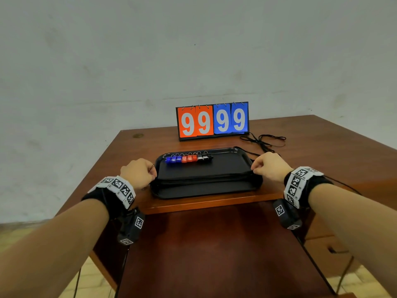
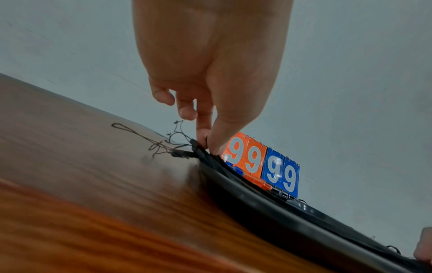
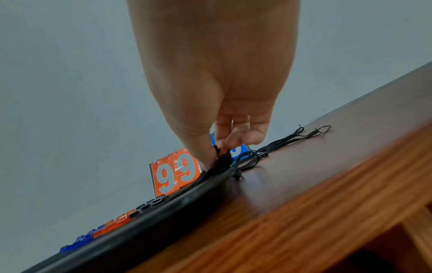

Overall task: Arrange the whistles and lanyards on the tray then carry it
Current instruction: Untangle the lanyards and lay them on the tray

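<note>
A black tray [image 1: 204, 190] lies on the wooden table near its front edge. A row of blue, red and black whistles [image 1: 189, 158] lines its far side. Black lanyards [image 1: 204, 177] stretch across the tray from side to side. My left hand [image 1: 139, 172] pinches their left ends [image 2: 198, 147] at the tray's left rim [image 2: 268, 208]. My right hand [image 1: 268, 166] pinches the right ends [image 3: 222, 157] at the right rim [image 3: 163, 221]. Thin cord loops trail onto the table beyond each hand [image 2: 140, 133] [image 3: 304, 134].
An orange and blue flip scoreboard [image 1: 212, 120] reading 99 99 stands behind the tray. More loose black lanyards [image 1: 264, 141] lie on the table to its right. A grey wall stands behind the table [image 1: 322, 151]. A lower wooden surface [image 1: 214, 254] lies below the table's front edge.
</note>
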The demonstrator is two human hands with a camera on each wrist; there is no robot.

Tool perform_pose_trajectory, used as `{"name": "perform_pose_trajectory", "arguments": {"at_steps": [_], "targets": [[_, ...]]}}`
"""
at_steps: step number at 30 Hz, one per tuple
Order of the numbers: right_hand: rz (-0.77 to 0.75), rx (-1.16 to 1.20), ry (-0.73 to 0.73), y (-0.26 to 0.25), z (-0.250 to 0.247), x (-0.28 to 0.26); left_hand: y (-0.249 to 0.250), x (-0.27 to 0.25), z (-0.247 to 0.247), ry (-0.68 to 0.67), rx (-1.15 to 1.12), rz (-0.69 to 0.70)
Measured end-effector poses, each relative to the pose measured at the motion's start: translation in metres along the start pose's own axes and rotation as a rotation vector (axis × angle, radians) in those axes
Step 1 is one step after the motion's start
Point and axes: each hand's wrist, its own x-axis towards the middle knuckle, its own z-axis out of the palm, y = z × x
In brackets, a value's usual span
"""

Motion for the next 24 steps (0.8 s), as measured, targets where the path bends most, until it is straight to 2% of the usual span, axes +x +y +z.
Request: {"name": "perform_pose_trajectory", "arguments": {"at_steps": [13, 24], "targets": [[-0.014, -0.021, -0.030, 0.000, 0.004, -0.001, -0.001, -0.003, 0.001, 0.004, 0.071, -0.009], [-0.012, 0.032, 0.006, -0.004, -0.002, -0.006, 0.017, -0.011, -0.004, 0.118, 0.074, 0.043]]}}
